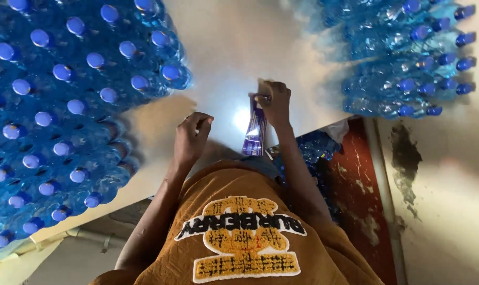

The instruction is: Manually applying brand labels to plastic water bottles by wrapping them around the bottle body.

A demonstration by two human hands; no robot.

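Purple and glossy, the strip of labels [254, 132] hangs long and narrow, catching white glare along its face; its top end is pinched in the curled fingers of the right hand [275, 103], and its lower end dangles over the edge of the white table [223, 47]; the left hand [191, 138] rests just beside it, fingers bent inward, holding nothing that shows; blue-capped water bottles [65, 105] crowd the left, more bottles [408, 58] stacked at right.
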